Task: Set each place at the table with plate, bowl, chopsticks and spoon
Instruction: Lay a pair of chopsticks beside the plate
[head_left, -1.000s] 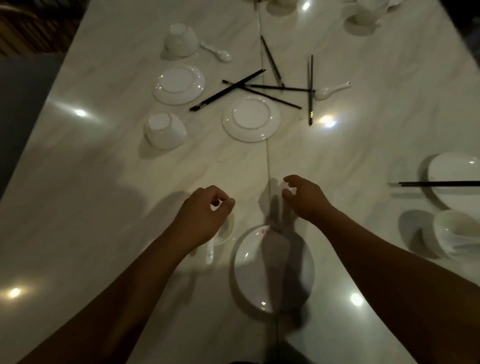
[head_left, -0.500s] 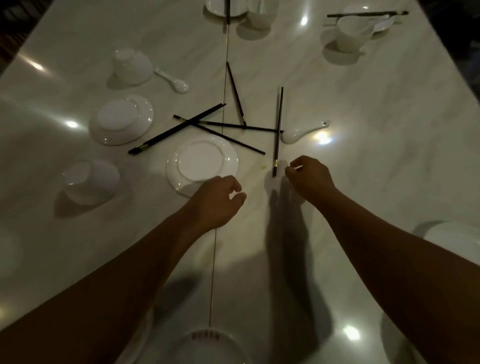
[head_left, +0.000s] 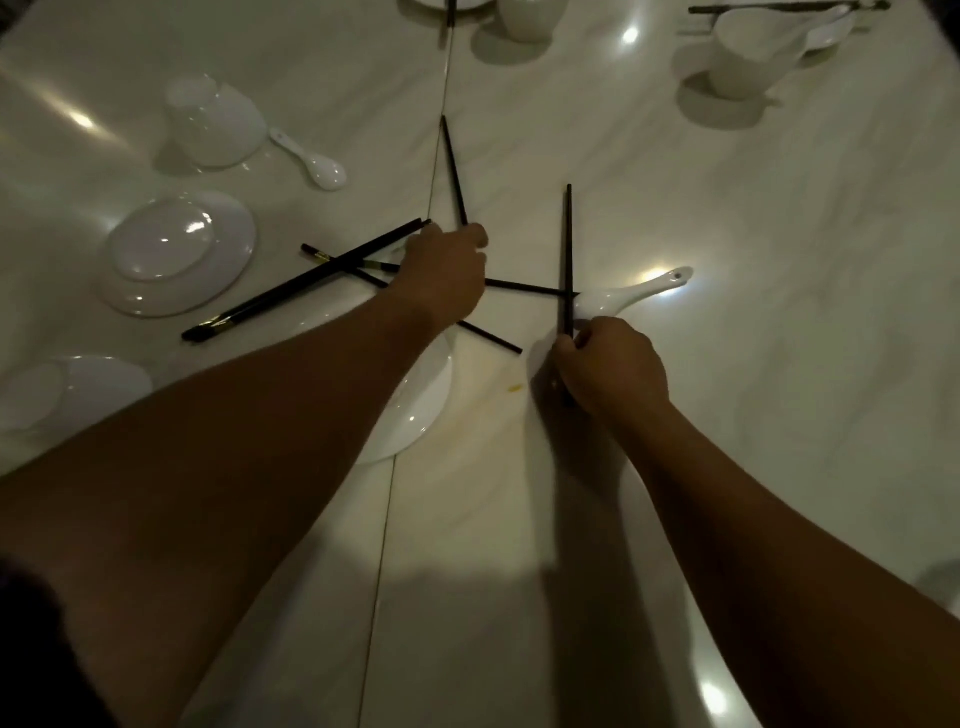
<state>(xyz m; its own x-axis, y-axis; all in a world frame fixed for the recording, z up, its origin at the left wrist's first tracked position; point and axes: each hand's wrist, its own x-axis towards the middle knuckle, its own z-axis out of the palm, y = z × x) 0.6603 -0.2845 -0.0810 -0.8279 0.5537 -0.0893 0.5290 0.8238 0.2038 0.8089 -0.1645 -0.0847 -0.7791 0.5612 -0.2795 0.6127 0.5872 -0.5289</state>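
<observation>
Your right hand grasps the near end of one chopstick, which points toward the far edge of the table and passes the bowl of a spoon. Your left hand curls over the crossed chopsticks at mid-table; whether it grips one cannot be told. A plate lies under your left forearm.
</observation>
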